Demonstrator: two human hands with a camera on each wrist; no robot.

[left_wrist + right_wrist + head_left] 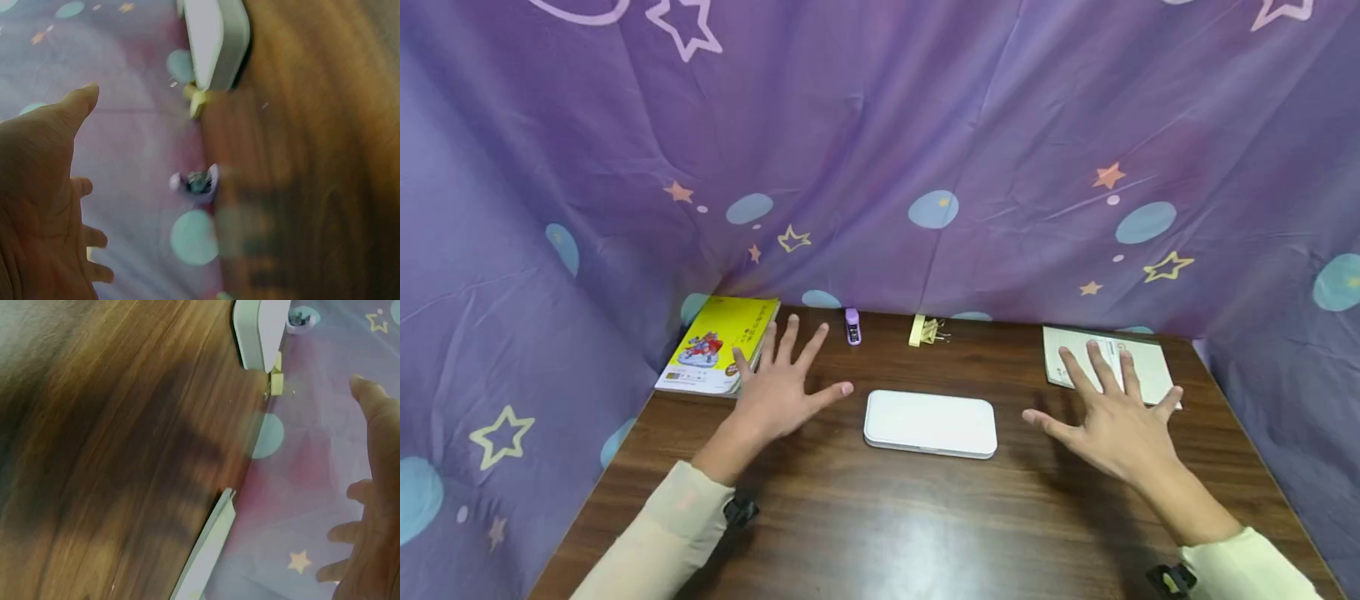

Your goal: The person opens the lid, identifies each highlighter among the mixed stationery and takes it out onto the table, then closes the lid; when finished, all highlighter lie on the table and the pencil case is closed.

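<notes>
Both hands hover above the brown table with fingers spread and hold nothing. My left hand (775,396) is to the left of a white case (929,423) with rounded corners, its fingertips overlapping the edge of a yellow book (730,333) in the head view. On the case's other side, my right hand (1116,429) overlaps a pale notebook (1105,367). In the left wrist view the left thumb (81,106) points away from the fingers. The right wrist view shows the right hand (381,481) with its fingers apart and its shadow on the wood.
A small purple stapler (852,326) stands at the table's back edge. Beside it are a pale yellow block-like piece (917,331) and binder clips (931,332). A purple curtain (880,167) with stars and dots hangs behind the table (850,517) and along both sides.
</notes>
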